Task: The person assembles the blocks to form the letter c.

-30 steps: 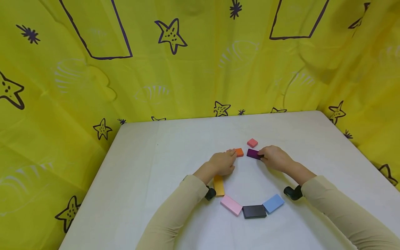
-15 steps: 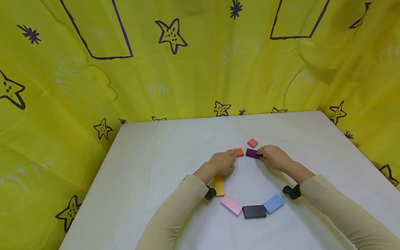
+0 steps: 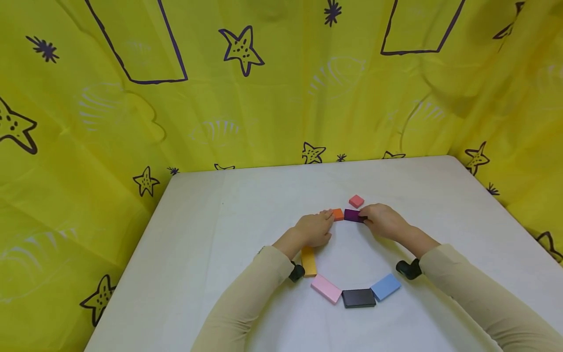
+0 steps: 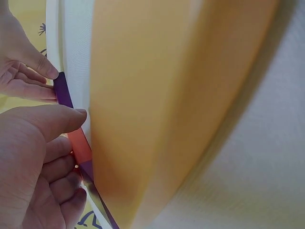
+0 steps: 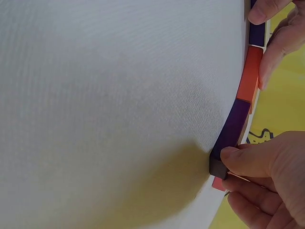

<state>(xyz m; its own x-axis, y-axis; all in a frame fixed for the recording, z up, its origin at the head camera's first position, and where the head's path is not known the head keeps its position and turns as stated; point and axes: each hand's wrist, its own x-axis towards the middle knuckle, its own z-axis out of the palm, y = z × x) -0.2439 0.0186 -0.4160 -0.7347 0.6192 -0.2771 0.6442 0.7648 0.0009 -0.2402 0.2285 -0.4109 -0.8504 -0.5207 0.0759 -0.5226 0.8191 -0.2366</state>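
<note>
My right hand (image 3: 384, 221) pinches a dark purple block (image 3: 353, 215) by its right end, thumb in front and fingers behind. Its left end meets or nearly meets an orange block (image 3: 337, 214). Against that orange block rest the fingertips of my left hand (image 3: 313, 230), its fingers loosely bent and its thumb on the near side. In the right wrist view, another dark block (image 5: 258, 33) stands at the orange block's far end, partly behind the left thumb. Just behind the purple block lies a small coral-pink block (image 3: 356, 201).
Nearer on the white table (image 3: 189, 274) lie a yellow block (image 3: 309, 262), a pink block (image 3: 326, 288), a black block (image 3: 358, 298) and a light blue block (image 3: 385, 286) in a curved row. A yellow curtain (image 3: 272, 107) hangs behind the table.
My right hand has slid the purple block a little left, and the gap to the orange block has narrowed. The left hand has stayed in place.
</note>
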